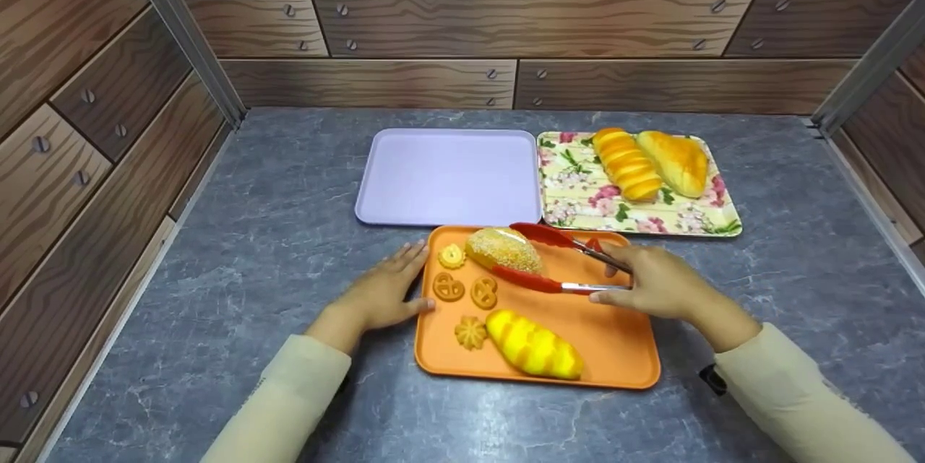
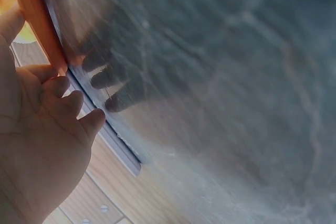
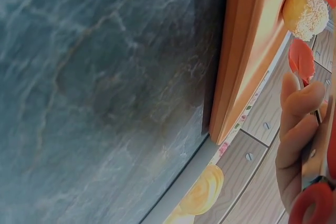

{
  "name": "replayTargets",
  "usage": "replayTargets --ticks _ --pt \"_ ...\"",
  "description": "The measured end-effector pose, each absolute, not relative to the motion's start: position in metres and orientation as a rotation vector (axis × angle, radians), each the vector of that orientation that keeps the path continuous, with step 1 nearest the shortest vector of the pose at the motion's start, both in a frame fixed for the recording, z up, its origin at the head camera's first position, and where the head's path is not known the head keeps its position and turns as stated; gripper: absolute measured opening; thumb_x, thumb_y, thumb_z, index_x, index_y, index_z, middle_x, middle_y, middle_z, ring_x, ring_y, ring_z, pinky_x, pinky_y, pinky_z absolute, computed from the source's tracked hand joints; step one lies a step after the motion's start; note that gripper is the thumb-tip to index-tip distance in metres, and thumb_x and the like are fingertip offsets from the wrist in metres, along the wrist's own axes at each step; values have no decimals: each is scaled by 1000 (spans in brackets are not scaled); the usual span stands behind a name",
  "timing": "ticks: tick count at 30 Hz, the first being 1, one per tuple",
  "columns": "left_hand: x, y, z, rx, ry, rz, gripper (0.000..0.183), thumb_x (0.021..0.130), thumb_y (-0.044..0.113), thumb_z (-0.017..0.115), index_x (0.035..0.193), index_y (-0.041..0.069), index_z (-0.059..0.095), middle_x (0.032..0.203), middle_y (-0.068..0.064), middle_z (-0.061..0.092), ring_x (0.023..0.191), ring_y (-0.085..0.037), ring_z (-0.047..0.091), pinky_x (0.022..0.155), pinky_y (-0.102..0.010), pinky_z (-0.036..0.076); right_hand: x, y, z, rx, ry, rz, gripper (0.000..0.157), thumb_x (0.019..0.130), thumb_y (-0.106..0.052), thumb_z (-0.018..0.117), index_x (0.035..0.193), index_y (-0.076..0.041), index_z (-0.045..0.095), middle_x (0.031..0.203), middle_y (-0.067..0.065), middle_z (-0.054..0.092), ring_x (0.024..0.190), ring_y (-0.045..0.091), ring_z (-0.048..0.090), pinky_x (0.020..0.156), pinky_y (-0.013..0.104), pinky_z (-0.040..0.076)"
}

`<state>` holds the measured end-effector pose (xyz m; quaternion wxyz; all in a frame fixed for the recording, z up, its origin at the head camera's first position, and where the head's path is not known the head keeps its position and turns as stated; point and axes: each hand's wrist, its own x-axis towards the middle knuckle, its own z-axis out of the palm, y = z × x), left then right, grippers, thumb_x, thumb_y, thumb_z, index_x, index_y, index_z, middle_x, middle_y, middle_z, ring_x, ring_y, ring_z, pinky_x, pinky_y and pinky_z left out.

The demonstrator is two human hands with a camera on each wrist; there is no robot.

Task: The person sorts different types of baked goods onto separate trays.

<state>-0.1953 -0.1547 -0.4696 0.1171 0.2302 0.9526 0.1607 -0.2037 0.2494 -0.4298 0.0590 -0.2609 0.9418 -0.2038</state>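
My right hand point(image 1: 661, 281) grips a pair of red-tipped metal tongs point(image 1: 589, 288) above the orange tray point(image 1: 614, 347). The tongs' red tips are spread on either side of a seeded bread roll point(image 1: 506, 249) at the tray's back; whether they touch it I cannot tell. At the tray's left rim rests my left hand point(image 1: 386, 290), its fingers fairly straight and its thumb over the edge. Left of the roll lie a round cookie point(image 1: 452, 256) and two pretzels point(image 1: 449, 287). A flower-shaped cookie point(image 1: 470, 333) sits beside a yellow loaf point(image 1: 535, 346) near the front.
Behind the orange tray stands a bare lilac tray point(image 1: 448, 178). To its right, a floral tray point(image 1: 571, 210) bears a striped loaf point(image 1: 627, 165) and a triangular bread point(image 1: 676, 162). Wood-patterned panels point(image 1: 506, 22) close off the back and sides of the grey table point(image 1: 274, 188).
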Motion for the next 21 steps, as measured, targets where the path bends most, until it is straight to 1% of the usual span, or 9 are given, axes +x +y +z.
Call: replayTargets --ticks 7,14,18,21 --pt "-196 -155 -468 682 2787 471 83 92 52 54 154 11 17 158 -5 15 143 -23 12 113 -44 17 -203 250 -430 -769 2849 -590 77 80 -53 71 133 0 55 77 -6 56 53 11 39 51 28 35" --pt "-196 -154 -467 685 2785 471 83 92 52 54 153 10 17 158 -5 15 143 -24 12 113 -45 17 -203 250 -431 -753 2855 -594 74 79 -52 72 131 0 57 75 -7 54 54 11 39 51 29 34" --pt "-195 -154 -468 680 2786 472 83 92 52 55 153 10 17 158 -6 15 143 -24 12 113 -45 17 -202 251 -433 -757 2875 -563 79 79 -53 72 133 2 54 73 -5 52 56 12 39 54 30 34" --pt "-194 -154 -468 688 2792 478 83 92 52 55 153 10 18 157 -7 16 143 -24 13 113 -46 17 -201 252 -434 -771 2885 -567 82 79 -55 70 133 3 53 75 -4 53 56 12 39 55 30 34"
